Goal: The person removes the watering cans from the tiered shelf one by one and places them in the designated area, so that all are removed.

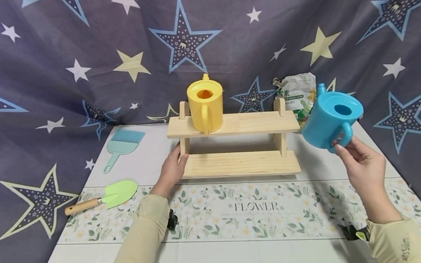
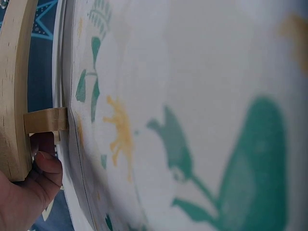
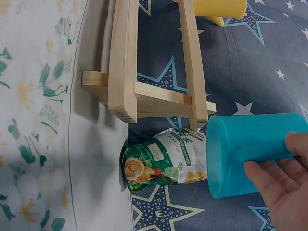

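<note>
A dark cloth (image 1: 104,32) printed with stars (image 1: 183,34) is hanging behind and beside the white worktop (image 1: 244,260). A floral band (image 1: 250,224) reading "FLOWER" is crossing it, and soft shadows (image 1: 350,253) are falling there.

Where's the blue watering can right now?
On the right of the head view: the right grip holds the blue watering can, just right of the wooden shelf and the bag.

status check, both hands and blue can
Left hand grips wooden shelf at left end. Right hand holds blue can aloft. Yellow can on shelf's upper left.
</note>
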The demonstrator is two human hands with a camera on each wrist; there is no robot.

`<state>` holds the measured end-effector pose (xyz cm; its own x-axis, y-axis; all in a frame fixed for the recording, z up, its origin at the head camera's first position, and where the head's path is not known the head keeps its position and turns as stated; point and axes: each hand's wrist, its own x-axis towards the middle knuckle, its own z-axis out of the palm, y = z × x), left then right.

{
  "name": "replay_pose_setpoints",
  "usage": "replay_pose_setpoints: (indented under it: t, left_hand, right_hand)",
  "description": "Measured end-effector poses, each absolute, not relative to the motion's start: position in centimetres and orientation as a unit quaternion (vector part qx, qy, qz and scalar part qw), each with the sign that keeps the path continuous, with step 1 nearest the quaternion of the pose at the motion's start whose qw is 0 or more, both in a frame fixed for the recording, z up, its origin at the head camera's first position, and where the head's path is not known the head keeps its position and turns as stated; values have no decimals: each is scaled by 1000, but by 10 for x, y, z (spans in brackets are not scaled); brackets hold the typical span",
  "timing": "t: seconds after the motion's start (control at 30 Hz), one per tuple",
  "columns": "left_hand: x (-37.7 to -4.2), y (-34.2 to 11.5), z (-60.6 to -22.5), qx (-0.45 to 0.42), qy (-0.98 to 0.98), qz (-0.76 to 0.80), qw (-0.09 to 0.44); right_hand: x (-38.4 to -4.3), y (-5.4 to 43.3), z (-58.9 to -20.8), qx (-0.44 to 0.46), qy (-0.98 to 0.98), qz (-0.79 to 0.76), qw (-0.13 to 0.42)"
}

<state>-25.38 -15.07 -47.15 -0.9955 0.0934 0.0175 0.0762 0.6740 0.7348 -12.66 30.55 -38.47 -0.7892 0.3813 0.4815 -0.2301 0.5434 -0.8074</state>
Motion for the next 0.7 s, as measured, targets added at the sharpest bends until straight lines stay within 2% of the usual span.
replay_pose_setpoints:
  t: [0.7]
  left_hand:
    - [-255,-151,-474,50,916,398,10]
  right_hand:
    - [-122,316,-397,-107,-828,478,274]
